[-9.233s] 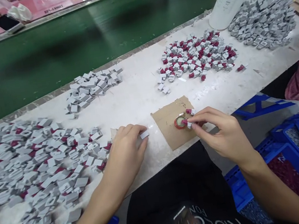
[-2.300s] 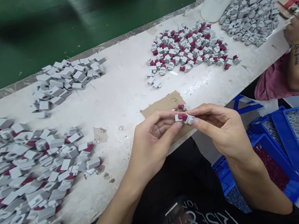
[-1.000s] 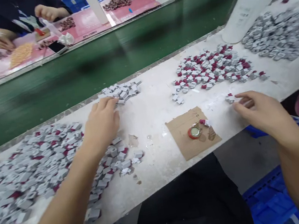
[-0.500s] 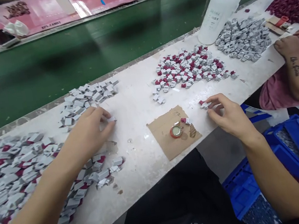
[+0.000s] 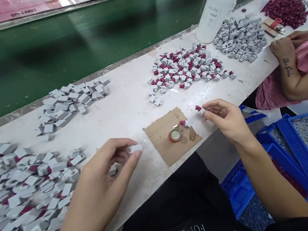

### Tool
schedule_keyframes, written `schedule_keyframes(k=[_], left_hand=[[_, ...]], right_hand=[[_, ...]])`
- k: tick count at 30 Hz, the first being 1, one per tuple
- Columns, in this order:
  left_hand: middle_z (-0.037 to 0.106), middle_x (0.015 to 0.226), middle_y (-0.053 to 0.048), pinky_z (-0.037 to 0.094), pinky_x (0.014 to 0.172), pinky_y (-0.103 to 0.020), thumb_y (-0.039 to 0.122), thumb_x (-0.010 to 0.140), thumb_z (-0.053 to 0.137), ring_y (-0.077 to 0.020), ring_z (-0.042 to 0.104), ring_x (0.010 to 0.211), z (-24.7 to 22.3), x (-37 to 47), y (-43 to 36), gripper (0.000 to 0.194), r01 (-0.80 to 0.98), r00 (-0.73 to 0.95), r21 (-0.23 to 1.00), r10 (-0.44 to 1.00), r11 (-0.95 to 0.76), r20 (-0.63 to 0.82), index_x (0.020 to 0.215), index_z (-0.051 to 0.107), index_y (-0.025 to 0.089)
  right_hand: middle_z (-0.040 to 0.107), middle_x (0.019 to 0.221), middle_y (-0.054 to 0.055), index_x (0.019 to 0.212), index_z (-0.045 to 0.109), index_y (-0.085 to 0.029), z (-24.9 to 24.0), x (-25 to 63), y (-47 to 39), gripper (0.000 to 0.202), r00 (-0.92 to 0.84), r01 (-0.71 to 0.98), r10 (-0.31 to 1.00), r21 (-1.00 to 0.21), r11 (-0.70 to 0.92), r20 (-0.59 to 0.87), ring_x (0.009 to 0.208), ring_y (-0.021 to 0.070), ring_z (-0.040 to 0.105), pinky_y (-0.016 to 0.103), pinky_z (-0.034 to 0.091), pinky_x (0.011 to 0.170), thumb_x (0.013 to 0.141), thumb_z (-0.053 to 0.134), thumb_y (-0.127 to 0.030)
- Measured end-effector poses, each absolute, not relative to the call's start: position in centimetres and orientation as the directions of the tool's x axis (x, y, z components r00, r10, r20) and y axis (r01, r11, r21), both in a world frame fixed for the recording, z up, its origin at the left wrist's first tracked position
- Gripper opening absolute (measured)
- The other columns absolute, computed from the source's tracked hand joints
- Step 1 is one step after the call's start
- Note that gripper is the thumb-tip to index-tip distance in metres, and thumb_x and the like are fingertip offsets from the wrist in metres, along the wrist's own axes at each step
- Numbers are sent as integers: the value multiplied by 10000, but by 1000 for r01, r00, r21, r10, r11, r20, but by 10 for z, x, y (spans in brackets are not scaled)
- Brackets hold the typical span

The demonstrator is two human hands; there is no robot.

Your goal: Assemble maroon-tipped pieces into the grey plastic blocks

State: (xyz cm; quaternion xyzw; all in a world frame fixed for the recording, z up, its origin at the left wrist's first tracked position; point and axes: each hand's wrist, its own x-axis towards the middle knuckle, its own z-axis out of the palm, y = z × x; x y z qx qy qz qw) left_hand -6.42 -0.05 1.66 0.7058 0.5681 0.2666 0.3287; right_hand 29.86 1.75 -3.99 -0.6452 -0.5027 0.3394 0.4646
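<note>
On our white table [image 5: 130, 109] we had cardboard [image 5: 158, 145], apparently central for reach. Left of it, our left hand [image 5: 103, 173] pinched a grey block [image 5: 135, 148]; right of it, our right hand [image 5: 226, 118] held a maroon-tipped piece [image 5: 200, 110] by its grey end, perhaps baring the maroon.

The long white bench [image 5: 131, 99] is brightly lit and flecked with glare — the flat dark-green strip [image 5: 118, 32] is banded by soft shadow.

Grey block [image 5: 135, 148], flat face showing, was pinched approx. level in L hand [image 5: 109, 172], btwn thumb & fingers. Maroon/grey pc. [image 5: 200, 109] was angled in R hand [image 5: 225, 119], grey end gripped, maroon end sticking out.
</note>
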Motion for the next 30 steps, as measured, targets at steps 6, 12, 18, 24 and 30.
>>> schedule_keyframes(k=[6,12,18,24,30], left_hand=[[678,1097,-25,618,836,-307,195,1136,632,-164,731,887,-18,-36,-24,197,622,295,730,948,-284,117,1245,778,270],[696,1183,-60,622,930,-312,72,1132,571,-191,757,1072,-34,-21,-36,251,607,340,711,925,-354,170,1254,742,210],[711,1195,-74,596,946,-378,126,1096,725,-240,740,1074,-40,-19,-45,247,709,219,632,950,-313,224,1332,679,180],[710,964,-21,536,835,-409,198,1051,810,-256,702,890,-45,-10,-48,164,788,90,581,971,-205,220,1077,649,211],[740,1069,-43,578,862,-369,91,1089,671,-226,730,947,-43,-5,-46,169,722,123,646,965,-247,232,1210,673,209]], right_hand=[[890,968,46,998,918,-280,-27,275,-8,141,238,197,971,-979,-52,-4,854,231,838,365,713,789,902,978,-364],[894,1111,29,1125,915,-305,-17,251,-35,154,40,323,998,-946,29,45,1020,226,846,365,699,888,1034,845,-202],[877,1116,24,1152,883,-286,-16,243,-33,161,0,433,993,-896,104,115,998,213,824,372,681,882,1067,799,-177],[865,1083,35,1134,860,-255,-3,236,-26,176,-78,540,985,-823,173,155,987,219,832,369,670,886,1062,766,-125],[840,1031,29,1108,852,-254,3,235,-22,158,-102,561,988,-813,155,118,913,212,806,364,652,829,1055,770,-130]])
